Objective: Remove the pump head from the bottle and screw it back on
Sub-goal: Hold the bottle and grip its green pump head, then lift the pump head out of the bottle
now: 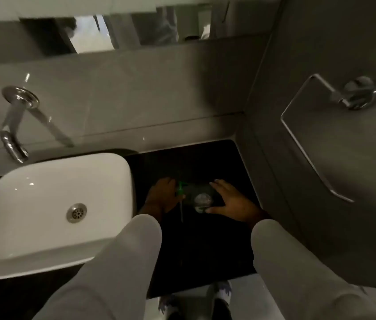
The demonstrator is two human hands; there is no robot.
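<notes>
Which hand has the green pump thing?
The left hand, beside the sink, grips the green pump head with its tube hanging down. The right hand only holds the open bottle.

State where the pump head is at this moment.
In the head view, the green pump head is held in the left hand, just left of the open bottle, over the dark counter right of the white sink.
</notes>
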